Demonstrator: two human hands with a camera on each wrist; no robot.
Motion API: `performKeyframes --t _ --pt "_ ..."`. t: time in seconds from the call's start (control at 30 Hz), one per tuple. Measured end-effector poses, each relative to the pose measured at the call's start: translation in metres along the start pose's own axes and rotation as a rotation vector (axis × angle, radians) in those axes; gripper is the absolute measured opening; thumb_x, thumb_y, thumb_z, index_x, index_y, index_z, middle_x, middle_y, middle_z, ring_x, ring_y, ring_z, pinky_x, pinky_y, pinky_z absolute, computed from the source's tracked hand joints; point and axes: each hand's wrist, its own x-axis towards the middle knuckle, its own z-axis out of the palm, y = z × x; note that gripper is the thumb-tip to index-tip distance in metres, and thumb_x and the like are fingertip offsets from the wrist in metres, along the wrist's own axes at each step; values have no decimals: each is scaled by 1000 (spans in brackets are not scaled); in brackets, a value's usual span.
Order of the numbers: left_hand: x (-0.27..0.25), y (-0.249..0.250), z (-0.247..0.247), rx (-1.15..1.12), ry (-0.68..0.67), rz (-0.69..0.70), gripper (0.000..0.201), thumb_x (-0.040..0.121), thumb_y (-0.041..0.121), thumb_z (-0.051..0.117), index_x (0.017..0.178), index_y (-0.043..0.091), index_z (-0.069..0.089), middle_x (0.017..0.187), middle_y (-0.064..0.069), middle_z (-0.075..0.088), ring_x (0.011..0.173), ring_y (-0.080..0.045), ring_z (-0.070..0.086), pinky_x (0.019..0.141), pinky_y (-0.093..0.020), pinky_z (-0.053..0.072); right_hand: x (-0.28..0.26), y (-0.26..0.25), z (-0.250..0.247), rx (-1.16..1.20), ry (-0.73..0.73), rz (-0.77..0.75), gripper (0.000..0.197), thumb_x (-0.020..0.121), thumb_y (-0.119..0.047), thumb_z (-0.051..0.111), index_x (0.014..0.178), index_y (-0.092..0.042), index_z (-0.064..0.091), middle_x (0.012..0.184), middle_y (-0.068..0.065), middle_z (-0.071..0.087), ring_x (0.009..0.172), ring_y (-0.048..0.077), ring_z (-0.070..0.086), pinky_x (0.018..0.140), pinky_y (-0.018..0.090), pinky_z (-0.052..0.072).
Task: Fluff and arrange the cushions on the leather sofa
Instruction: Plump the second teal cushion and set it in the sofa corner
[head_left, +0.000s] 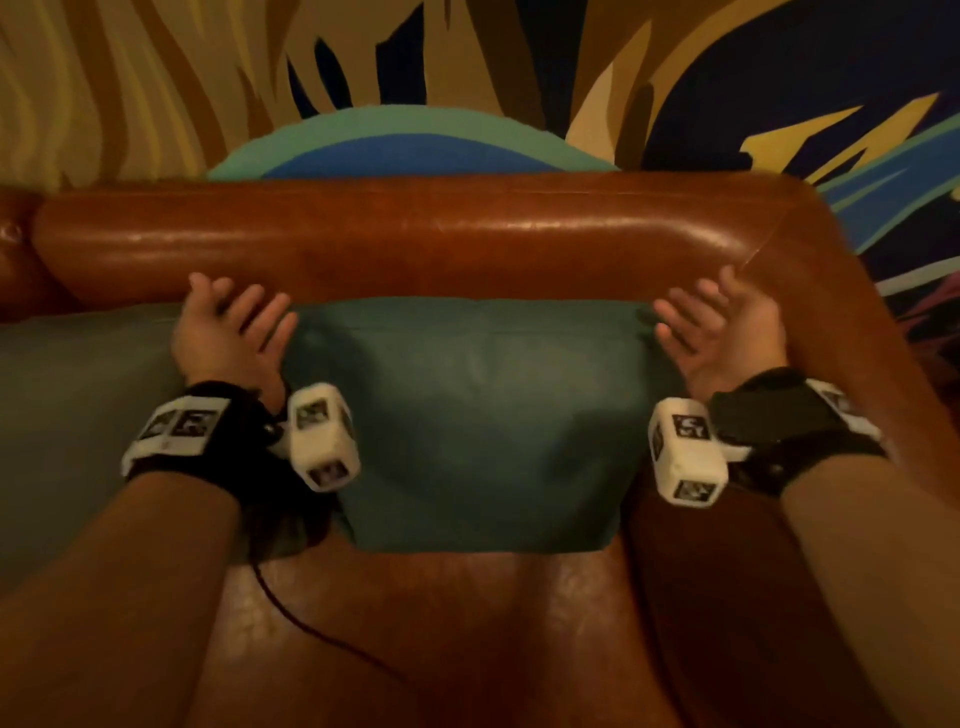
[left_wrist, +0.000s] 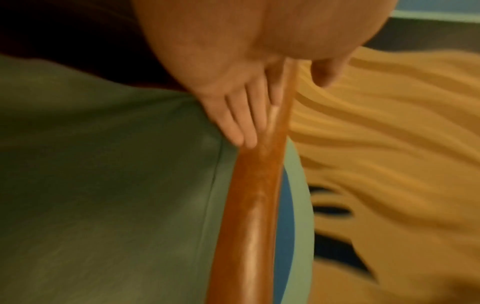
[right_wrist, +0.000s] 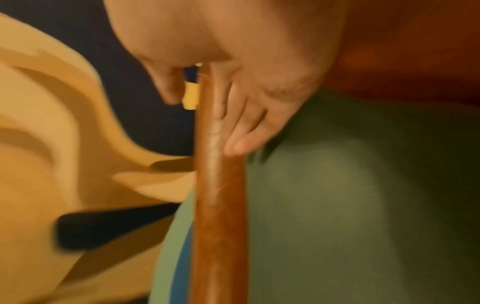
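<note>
2 forearms reach forward over the brown leather seat (head_left: 467, 634) of the sofa, each wrist strapped with a black band carrying a white marker cube (head_left: 323, 435). A thin dark cord (head_left: 311, 631) trails from the left wristband across the seat, nearer the viewer than either hand.

Between the 2 hands stands 1 teal cushion (head_left: 480, 415), upright on the seat and leaning on the sofa backrest (head_left: 415, 228). Its lower edge lies on the seat nearer than the wrists; its top edge is level with the fingers.

The left hand (head_left: 228, 325) is spread flat, fingers straight and slightly apart, palm turned inward toward the cushion's left upper corner; whether it presses the fabric or sits just beside it cannot be told. The left wrist view shows its fingers (left_wrist: 241, 123) extended along the line where cushion fabric meets the backrest. The right hand (head_left: 719, 327) mirrors it at the right upper corner, also spread flat and gripping nothing, with fingers (right_wrist: 249, 131) straight at the same junction.

Outside the left hand lies a second, grey-green cushion (head_left: 78, 405). Beyond both hands runs the rolled top of the backrest, and beyond that a painted wall (head_left: 156, 78) of tan, dark blue and teal shapes.
</note>
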Motion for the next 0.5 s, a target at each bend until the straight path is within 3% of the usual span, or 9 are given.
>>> performKeyframes --t 0.07,0.13,0.17,0.2,0.23,0.3,0.37,0.43,0.5 --pt "-12 -14 22 637 -45 477 36 95 29 51 127 13 56 125 -12 62 96 -17 62 88 -24 48 -9 1 22 -564 -13 -287 26 98 -35 53 121 -23 59 126 7 65 96 17 66 80 32 51" --pt "-32 -45 47 1254 -565 969 43 91 34 49 130 17 56 131 -7 59 116 -20 55 104 -34 41 -18 25 51 -1243 -214 -759 35 95 -42 52 124 -25 58 125 5 65 111 23 63 94 38 49" --pt "-39 -60 57 1507 -822 1035 53 90 43 42 137 20 49 140 -6 52 128 -23 48 112 -42 32 -21 40 63 -1527 -398 -920 44 94 -46 48 131 -23 53 131 6 62 121 26 57 100 42 44" --pt "-41 -70 61 1743 -958 1010 62 90 54 32 144 25 39 150 -5 42 138 -23 37 116 -47 23 -24 53 69 -1764 -555 -968 53 96 -50 42 140 -21 45 141 7 55 132 26 49 105 45 38" --pt "-34 -75 59 1931 -971 999 69 88 64 20 149 32 27 156 -2 31 143 -23 28 117 -51 17 -19 63 67 -1957 -638 -974 60 98 -54 35 148 -20 35 152 6 43 141 25 38 109 47 30" --pt "-5 -65 39 2117 -826 993 77 82 75 3 150 42 14 158 0 26 144 -25 26 115 -54 17 5 56 44 -2133 -601 -925 69 97 -64 22 154 -24 22 162 3 26 148 23 25 113 49 23" --pt "26 -36 7 2207 -606 869 83 80 78 -1 148 38 25 151 -4 39 137 -28 37 112 -54 24 33 32 8 -2170 -455 -808 73 93 -70 17 151 -27 26 158 2 33 143 24 33 110 49 29" --pt "41 -4 -17 2193 -447 736 88 82 75 1 139 24 44 138 -13 53 125 -35 49 107 -52 33 43 7 -23 -2185 -315 -651 71 92 -71 16 141 -25 39 146 5 47 133 29 46 105 50 37" --pt "27 8 -19 2084 -319 782 77 88 65 15 119 10 58 119 -20 62 108 -41 56 95 -51 44 32 -5 -33 -2028 -211 -629 55 96 -62 30 124 -20 52 127 10 60 116 34 58 96 48 46"
